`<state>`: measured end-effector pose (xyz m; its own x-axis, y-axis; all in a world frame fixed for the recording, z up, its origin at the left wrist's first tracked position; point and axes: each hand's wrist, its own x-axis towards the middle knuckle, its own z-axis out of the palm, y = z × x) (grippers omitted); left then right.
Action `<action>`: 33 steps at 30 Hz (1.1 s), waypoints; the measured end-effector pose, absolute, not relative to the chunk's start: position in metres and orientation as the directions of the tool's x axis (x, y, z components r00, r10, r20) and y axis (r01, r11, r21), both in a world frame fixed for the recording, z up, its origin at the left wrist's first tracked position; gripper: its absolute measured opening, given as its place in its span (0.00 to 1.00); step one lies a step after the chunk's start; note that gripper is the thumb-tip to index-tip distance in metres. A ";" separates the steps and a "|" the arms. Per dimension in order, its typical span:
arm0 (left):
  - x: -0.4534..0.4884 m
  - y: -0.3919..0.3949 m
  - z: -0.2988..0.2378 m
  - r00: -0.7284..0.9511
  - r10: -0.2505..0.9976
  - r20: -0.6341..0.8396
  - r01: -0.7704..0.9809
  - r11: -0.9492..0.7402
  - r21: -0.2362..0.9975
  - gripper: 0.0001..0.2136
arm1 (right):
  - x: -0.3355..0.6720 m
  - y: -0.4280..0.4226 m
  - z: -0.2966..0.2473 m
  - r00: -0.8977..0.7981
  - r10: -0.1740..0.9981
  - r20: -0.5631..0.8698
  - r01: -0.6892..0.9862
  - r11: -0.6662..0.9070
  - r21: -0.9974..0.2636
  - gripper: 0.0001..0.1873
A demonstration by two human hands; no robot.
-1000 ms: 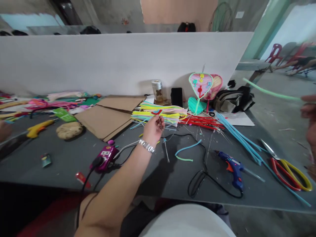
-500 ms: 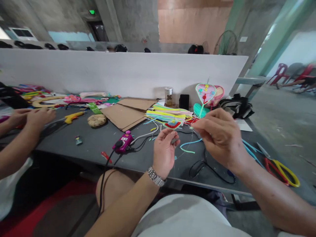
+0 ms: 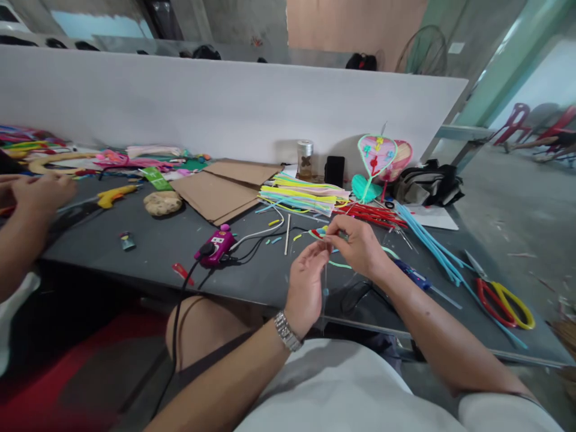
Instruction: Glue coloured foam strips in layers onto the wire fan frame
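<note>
Above the desk, my left hand (image 3: 308,282), with a metal watch at its wrist, pinches a small pipe-cleaner ornament (image 3: 317,232) in red, yellow and blue. My right hand (image 3: 357,245) is closed at the ornament's near edge, thumb and fingertips meeting those of the left. What the right fingertips pinch is too small and hidden to tell. A thin clear thread with a small bluish bit (image 3: 325,292) hangs below the hands. Under my right forearm lies a blue glue gun (image 3: 411,275). Behind the hands is a bundle of yellow and pale pipe cleaners (image 3: 306,193).
Red-and-yellow scissors (image 3: 504,300) and blue pipe cleaners (image 3: 432,243) lie at right. A purple power adapter (image 3: 216,246) with cords, cardboard (image 3: 220,195) and a stone (image 3: 162,204) are left. Heart-shaped ornaments (image 3: 378,157) stand behind. Another person's hands (image 3: 40,192) work far left.
My right hand has moved left and in to meet my left hand at the ornament. The view has tipped down, showing more of the desk and the blue glue gun.
</note>
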<state>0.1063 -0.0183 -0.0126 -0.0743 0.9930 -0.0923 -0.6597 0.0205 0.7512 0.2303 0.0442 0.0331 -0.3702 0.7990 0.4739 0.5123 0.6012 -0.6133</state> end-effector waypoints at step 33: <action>0.028 -0.002 -0.018 0.012 0.966 -0.259 -0.581 0.217 0.785 0.15 | 0.176 0.001 -0.024 -0.427 0.558 0.712 0.741 0.667 -0.079 0.12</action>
